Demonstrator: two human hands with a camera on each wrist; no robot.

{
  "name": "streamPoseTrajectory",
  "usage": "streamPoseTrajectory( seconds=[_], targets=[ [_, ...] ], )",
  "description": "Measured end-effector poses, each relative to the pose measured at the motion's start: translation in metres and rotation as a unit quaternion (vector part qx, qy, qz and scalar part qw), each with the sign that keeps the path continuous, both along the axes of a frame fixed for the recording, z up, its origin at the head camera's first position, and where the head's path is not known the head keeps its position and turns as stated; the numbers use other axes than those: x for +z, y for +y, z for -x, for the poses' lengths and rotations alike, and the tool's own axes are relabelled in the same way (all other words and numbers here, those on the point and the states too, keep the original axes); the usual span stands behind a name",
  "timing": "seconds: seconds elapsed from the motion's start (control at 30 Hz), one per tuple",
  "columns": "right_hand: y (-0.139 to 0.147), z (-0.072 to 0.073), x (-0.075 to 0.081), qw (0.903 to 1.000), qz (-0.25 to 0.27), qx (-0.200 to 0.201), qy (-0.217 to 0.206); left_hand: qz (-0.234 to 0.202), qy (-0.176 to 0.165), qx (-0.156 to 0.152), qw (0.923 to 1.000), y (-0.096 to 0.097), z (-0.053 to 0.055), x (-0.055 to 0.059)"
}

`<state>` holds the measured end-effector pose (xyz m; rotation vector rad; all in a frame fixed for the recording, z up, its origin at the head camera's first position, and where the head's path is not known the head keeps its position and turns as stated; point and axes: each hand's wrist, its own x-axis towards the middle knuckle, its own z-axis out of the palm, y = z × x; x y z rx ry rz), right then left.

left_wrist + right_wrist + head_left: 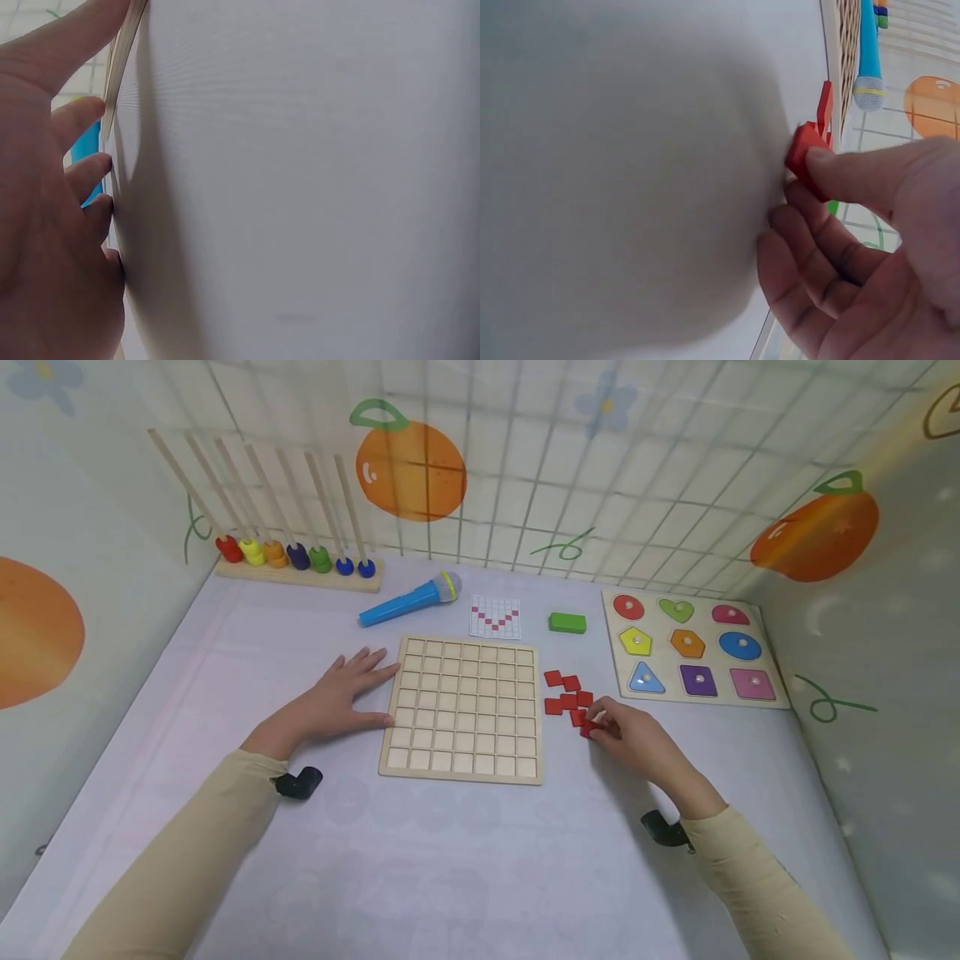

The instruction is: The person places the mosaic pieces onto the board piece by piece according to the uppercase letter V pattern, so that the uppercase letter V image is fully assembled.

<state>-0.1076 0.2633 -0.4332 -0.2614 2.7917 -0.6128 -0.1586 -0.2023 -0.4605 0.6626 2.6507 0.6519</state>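
Note:
A square wooden grid board lies on the white-covered table, its cells bare. My left hand rests at the board's left edge with fingers spread; thumb and fingertips touch the frame or lie close by it. To the right of the board is a loose group of several small red square tiles. At the near end of that group, my right hand pinches a red tile. In the right wrist view the thumb lies on this tile, and the other fingers curl beneath.
Behind the board lie a blue toy microphone, a grid card with a red V pattern and a green block. A bead rack with upright rods stands back left. A shape puzzle board lies at right.

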Motion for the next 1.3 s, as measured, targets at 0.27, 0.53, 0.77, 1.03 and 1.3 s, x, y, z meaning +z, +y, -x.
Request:
streamPoseTrajectory(
  seconds=[0.27, 0.53, 0.77, 1.03, 1.3],
  targets=[
    [-0.002, 0.001, 0.003, 0.9999, 0.010, 0.006, 0.002, 0.014, 0.001, 0.002, 0.9999, 0.002, 0.001, 0.000],
    [-0.011, 0.005, 0.008, 0.9987, 0.038, 0.024, 0.024, 0.013, -0.006, -0.005, 0.9999, 0.003, 0.002, 0.002],
    [-0.023, 0.007, 0.010, 0.9958, 0.067, 0.047, 0.040, 0.014, -0.017, 0.006, 0.9997, 0.003, 0.001, 0.003],
    [-0.038, 0.009, 0.010, 0.9919, 0.093, 0.065, 0.056, 0.017, -0.014, 0.010, 0.9997, 0.004, 0.000, 0.005],
    [-0.057, 0.010, 0.010, 0.9906, 0.105, 0.070, 0.054, 0.020, -0.008, 0.010, 0.9997, 0.005, -0.001, 0.006]
  ],
)
